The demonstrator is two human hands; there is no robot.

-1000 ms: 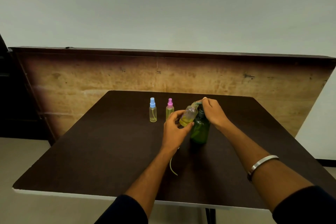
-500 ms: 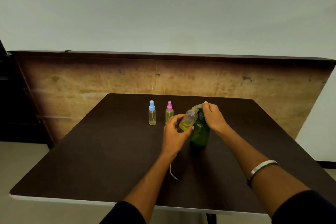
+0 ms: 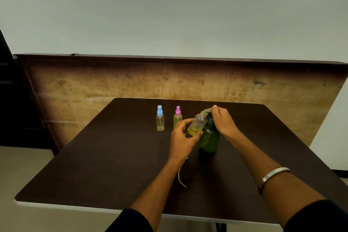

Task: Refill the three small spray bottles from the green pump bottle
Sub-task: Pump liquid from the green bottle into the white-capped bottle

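Observation:
The green pump bottle (image 3: 209, 139) stands upright on the dark table (image 3: 116, 156). My right hand (image 3: 223, 121) grips its pump head from above, hiding most of it. My left hand (image 3: 183, 138) holds an uncapped small clear bottle (image 3: 196, 124), tilted with its mouth under the pump spout and yellow liquid in its lower end. Two more small spray bottles stand upright behind to the left: one with a blue cap (image 3: 160, 118) and one with a pink cap (image 3: 177, 117), both holding yellow liquid.
A thin pale dip tube (image 3: 180, 177) lies on the table below my left wrist; its spray head is hidden. A worn wooden panel (image 3: 113, 84) rises behind the table. The table's near edge (image 3: 75, 207) is white.
Both hands and the tilted small bottle stay at the pump spout. The camera view has shifted slightly; nothing else moved.

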